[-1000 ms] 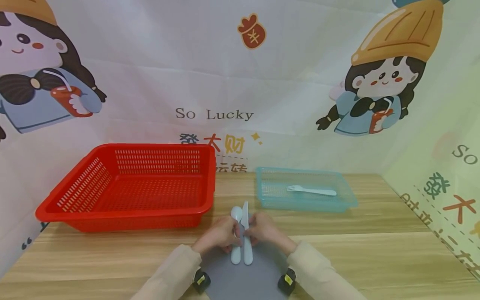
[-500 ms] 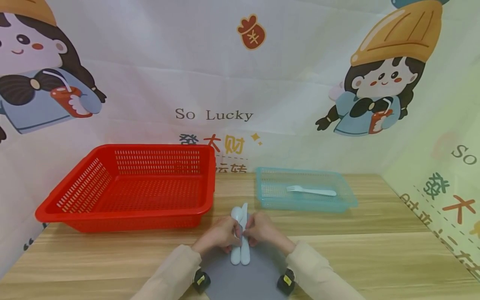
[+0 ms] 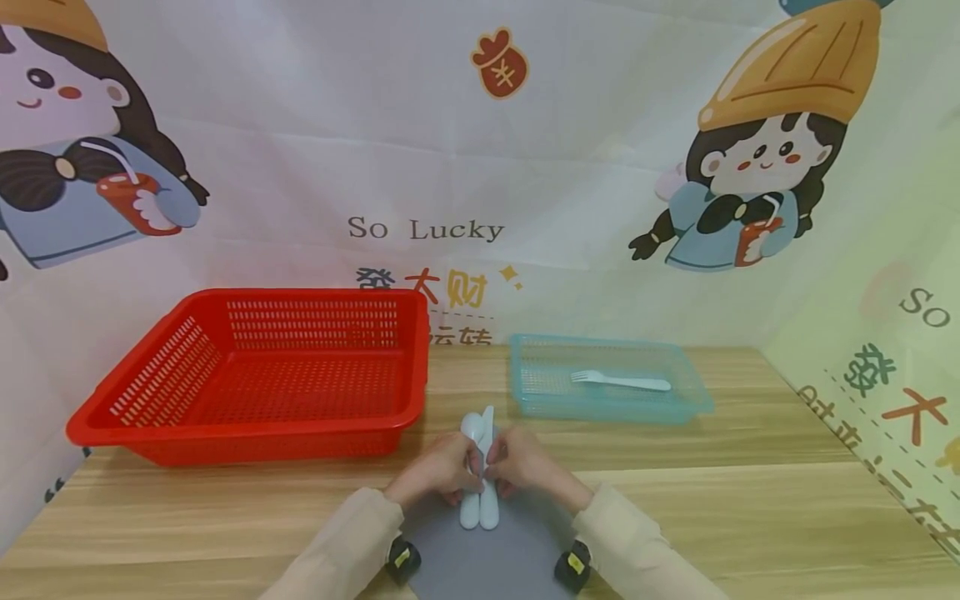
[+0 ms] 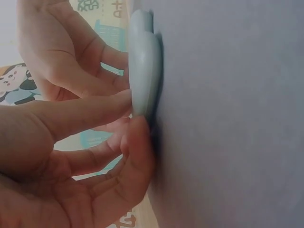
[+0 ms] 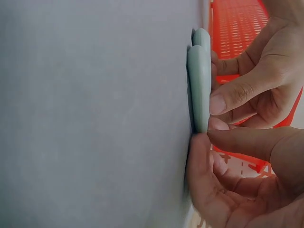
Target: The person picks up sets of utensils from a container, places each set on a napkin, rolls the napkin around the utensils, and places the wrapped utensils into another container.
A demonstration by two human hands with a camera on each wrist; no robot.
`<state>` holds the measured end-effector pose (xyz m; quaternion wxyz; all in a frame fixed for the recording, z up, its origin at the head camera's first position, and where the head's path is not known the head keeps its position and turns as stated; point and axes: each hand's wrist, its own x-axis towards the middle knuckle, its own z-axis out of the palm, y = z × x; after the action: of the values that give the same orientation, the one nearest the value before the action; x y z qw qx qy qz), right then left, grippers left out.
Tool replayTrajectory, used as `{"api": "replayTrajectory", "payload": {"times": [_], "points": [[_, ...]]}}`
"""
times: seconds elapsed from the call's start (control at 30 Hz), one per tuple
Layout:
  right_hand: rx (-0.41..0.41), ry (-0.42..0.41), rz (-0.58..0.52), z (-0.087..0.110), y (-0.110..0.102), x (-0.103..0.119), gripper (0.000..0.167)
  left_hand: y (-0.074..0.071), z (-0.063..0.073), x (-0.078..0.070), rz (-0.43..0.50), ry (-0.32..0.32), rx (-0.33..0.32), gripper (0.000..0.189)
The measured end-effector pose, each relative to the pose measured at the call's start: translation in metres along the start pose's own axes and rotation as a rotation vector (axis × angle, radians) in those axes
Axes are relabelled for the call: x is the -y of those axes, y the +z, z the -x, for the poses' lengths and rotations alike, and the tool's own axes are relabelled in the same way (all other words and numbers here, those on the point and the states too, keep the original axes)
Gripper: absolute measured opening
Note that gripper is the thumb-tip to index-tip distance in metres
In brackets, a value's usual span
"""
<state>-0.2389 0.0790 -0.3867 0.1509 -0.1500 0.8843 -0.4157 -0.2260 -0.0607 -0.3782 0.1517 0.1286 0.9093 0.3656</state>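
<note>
A pale plastic spoon (image 3: 470,510) and a matching knife (image 3: 489,508) lie side by side on a grey mat (image 3: 495,567), handles toward the person. My left hand (image 3: 442,467) pinches the spoon about its middle between thumb and fingers. On the other side, my right hand (image 3: 532,462) pinches the knife, its fingertips close to the left ones. Both handles show from low down in the wrist views, the spoon (image 4: 145,71) nearer in the left wrist view and the knife (image 5: 199,85) nearer in the right.
A red basket (image 3: 247,433) stands at the back left of the wooden table (image 3: 712,500). At the back right is a light-blue basket (image 3: 607,410) with a pale fork (image 3: 622,382) in it. A printed cloth (image 3: 300,167) hangs behind.
The knife has shifted left until it lies against the spoon; a narrow gap between their handles has closed. My right hand moved slightly with it, while the left hand stayed in place.
</note>
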Motion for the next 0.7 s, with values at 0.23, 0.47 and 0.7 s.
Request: {"api": "replayTrajectory", "payload": {"times": [0.23,0.47,0.7], "points": [[-0.015,-0.021,0.007,0.0002,0.0005,-0.0008,0.005,-0.0005,-0.002,0.001,-0.027,-0.001,0.008,0.016],[-0.018,-0.061,0.017,0.0028,-0.0005,-0.0027,0.003,-0.0003,-0.0016,0.0009,-0.059,0.047,-0.003,0.015],[0.004,-0.127,0.006,0.0051,-0.0024,-0.0075,0.007,-0.0009,-0.0021,0.0007,-0.048,0.08,-0.007,0.016]]}}
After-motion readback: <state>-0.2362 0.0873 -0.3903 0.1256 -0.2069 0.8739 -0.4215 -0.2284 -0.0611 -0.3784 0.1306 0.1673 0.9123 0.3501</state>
